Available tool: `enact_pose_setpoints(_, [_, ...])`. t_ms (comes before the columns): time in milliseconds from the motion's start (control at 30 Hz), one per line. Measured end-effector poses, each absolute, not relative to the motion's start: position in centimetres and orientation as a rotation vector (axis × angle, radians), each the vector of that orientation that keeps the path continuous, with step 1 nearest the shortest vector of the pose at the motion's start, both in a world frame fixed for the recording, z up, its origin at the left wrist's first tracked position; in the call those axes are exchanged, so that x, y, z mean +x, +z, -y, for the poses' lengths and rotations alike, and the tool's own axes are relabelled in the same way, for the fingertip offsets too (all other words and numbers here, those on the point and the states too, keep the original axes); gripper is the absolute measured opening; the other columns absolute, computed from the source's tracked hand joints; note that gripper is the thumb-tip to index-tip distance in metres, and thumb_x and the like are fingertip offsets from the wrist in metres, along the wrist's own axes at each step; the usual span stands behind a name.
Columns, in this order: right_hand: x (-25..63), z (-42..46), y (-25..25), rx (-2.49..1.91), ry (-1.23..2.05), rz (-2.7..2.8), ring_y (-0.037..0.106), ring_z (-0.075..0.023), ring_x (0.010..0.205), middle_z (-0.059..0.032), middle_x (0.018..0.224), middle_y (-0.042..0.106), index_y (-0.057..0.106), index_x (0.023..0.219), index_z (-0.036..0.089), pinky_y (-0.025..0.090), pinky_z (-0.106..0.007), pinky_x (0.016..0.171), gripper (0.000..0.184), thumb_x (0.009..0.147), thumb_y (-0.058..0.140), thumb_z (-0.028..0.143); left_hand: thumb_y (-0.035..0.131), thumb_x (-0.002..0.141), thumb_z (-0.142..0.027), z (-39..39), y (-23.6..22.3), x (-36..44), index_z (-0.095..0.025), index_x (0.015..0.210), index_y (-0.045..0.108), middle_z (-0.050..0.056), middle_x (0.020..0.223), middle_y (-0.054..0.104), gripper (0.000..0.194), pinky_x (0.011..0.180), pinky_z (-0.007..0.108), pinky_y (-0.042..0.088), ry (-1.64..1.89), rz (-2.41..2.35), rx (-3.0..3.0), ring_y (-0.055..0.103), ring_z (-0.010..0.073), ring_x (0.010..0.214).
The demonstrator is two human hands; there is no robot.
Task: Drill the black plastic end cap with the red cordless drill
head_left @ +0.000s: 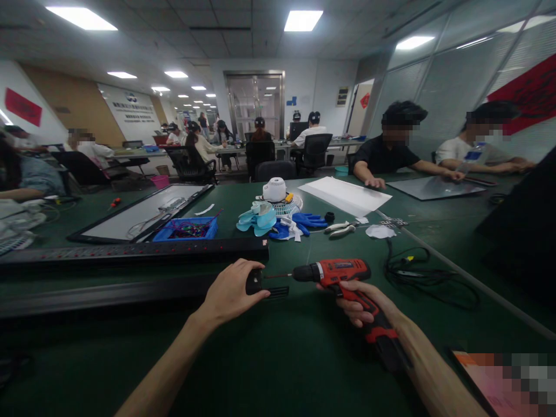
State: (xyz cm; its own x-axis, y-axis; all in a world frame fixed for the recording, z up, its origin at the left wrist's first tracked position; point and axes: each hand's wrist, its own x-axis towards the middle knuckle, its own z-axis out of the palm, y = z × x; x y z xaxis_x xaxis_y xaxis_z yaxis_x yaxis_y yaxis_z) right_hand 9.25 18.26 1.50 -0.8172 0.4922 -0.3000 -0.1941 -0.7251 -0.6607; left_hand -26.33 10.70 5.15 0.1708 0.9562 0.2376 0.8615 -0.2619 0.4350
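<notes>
My right hand (365,304) is wrapped round the grip of a red and black cordless drill (345,270), which points left. A long thin bit (278,275) runs from its chuck to the end of a long black bar (174,291) lying on the table. My left hand (234,289) grips that end, thumb below and fingers over the top. Beside the thumb a black slotted piece (278,292) sticks out to the right. Whether the bit touches a screw is too small to tell.
Behind lie a second black bar (234,249) with red dots, a blue basket of wires (186,229), a small white fan (275,190), blue gloves (308,221), pliers (341,229) and a black cable (425,278). A co-worker's hand (374,183) rests near a white sheet (347,194).
</notes>
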Motion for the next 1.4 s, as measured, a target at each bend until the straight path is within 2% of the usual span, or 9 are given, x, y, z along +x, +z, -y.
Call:
enact_pose_setpoints(533, [9.22, -17.85, 1.93, -0.662, 2.524, 0.893, 0.031, -0.0045, 0.034, 0.0087, 0.054, 0.047, 0.064, 0.131, 0.011, 0.055, -0.020, 0.050, 0.042, 0.095, 0.063, 0.033, 0.075, 0.080, -0.063, -10.86, 4.61, -26.46, -0.028, 0.128, 0.063, 0.007, 0.127, 0.061, 0.060, 0.094, 0.044, 0.053, 0.750, -1.774, 2.209, 0.062, 0.0278, 0.112])
enact_pose_setpoints(1033, [9.20, -17.72, 2.03, -0.712, 2.526, 0.871, 0.042, -0.0068, 0.038, 0.0073, 0.057, 0.048, 0.059, 0.140, 0.010, 0.057, -0.022, 0.053, 0.049, 0.099, 0.056, 0.036, 0.075, 0.080, -0.062, -10.71, 4.74, -26.48, -0.027, 0.128, 0.063, 0.008, 0.128, 0.061, 0.061, 0.095, 0.044, 0.053, 0.742, -1.761, 2.197, 0.062, 0.0278, 0.113])
enact_pose_setpoints(1400, [9.23, -17.65, 2.28, -0.698, 2.541, 0.869, 0.045, -0.0067, 0.039, 0.0065, 0.058, 0.050, 0.063, 0.136, 0.011, 0.059, -0.023, 0.054, 0.043, 0.101, 0.053, 0.035, 0.075, 0.081, -0.061, -10.76, 4.72, -26.60, -0.027, 0.130, 0.063, 0.008, 0.128, 0.061, 0.061, 0.095, 0.044, 0.054, 0.756, -1.744, 2.220, 0.063, 0.0274, 0.112])
